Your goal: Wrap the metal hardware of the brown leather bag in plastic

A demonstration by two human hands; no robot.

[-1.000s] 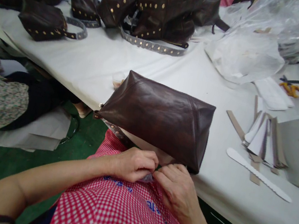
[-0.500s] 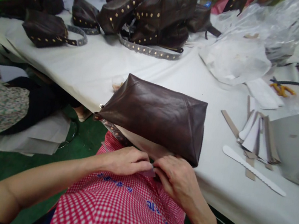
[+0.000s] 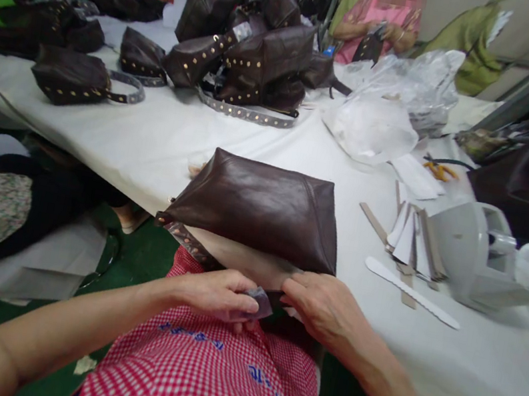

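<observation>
A dark brown leather bag (image 3: 263, 208) lies at the near edge of the white table, its pale lining side turned toward me. Between the thumb and fingers of my left hand (image 3: 222, 296) is a piece of greyish plastic film (image 3: 259, 305), just below the bag. To its right, the fingers of my right hand (image 3: 322, 306) are closed on the bag's lower near edge, by a dark strip whose end they partly hide. A studded strap (image 3: 190, 243) in clear film hangs at the bag's left end.
Studded dark bags (image 3: 268, 57) are piled at the back of the white table (image 3: 162, 140). Clear plastic bags (image 3: 384, 117), orange-handled cutters (image 3: 441, 171), paper strips (image 3: 407, 239), a white serrated stick (image 3: 411, 292) and a grey-white fan (image 3: 473, 253) lie to the right. A co-worker (image 3: 379, 24) handles a bag opposite.
My hands have drawn apart: the left now shows the plastic film in its grip, while the right stays at the bag's edge. The camera view has tilted up.
</observation>
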